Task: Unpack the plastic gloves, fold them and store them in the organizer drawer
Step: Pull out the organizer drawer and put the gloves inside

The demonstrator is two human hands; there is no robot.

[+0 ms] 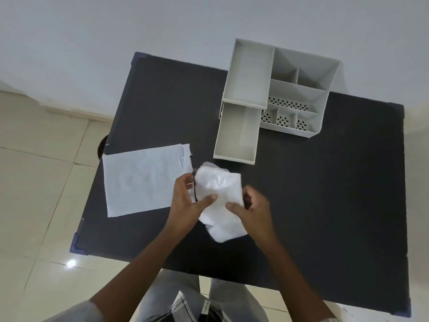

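while above the dark worktop (301, 182), left hand (185, 205) and right hand (253, 212) both clamped on translucent white plastic gloves bundle (218, 194); pale grey organizer drawer (236, 133) pulled open.

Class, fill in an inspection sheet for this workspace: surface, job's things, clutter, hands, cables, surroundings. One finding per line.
Surface: dark table, bare apart from the items below.
Job's things: bundle of plastic gloves held over the table; grey organizer at the far side with its drawer pulled open, apparently empty; flat white sheet lying at the left, what it is cannot be told.
Clutter: nothing seen.
Hands: left hand and right hand both grip the glove bundle.
Cables: nothing seen.
Surroundings: pale tiled floor, white wall behind.
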